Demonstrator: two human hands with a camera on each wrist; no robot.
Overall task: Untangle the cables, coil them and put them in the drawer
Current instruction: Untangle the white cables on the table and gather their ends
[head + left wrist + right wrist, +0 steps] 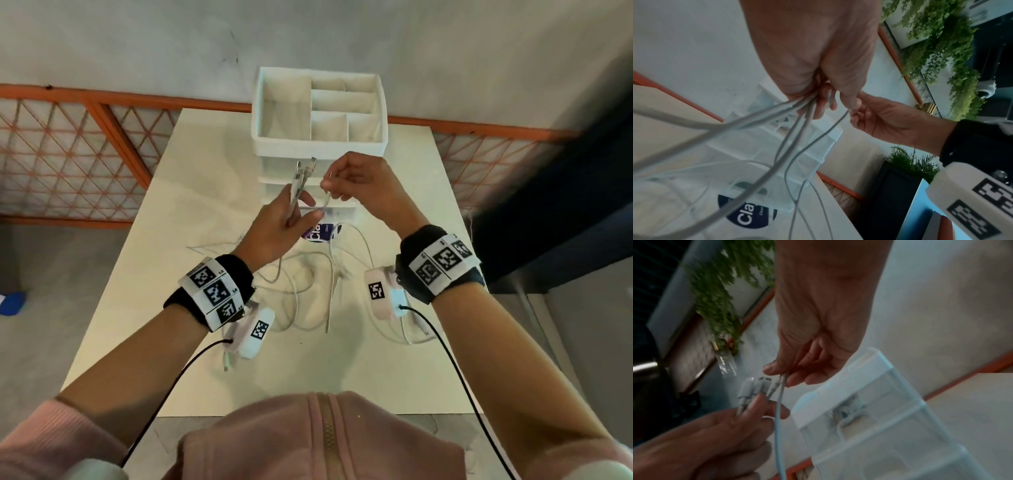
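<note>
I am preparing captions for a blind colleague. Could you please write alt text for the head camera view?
A person's left hand grips a bundle of white cable ends while the right hand pinches a single cable end beside it, above a pale table. The rest of the cables lie tangled on the table below, and a white drawer organiser stands behind the hands.

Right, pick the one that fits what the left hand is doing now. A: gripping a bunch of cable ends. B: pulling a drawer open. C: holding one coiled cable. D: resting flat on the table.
A: the left hand grips several cable ends with their plugs sticking up, while the right hand pinches one single cable beside them.
</note>
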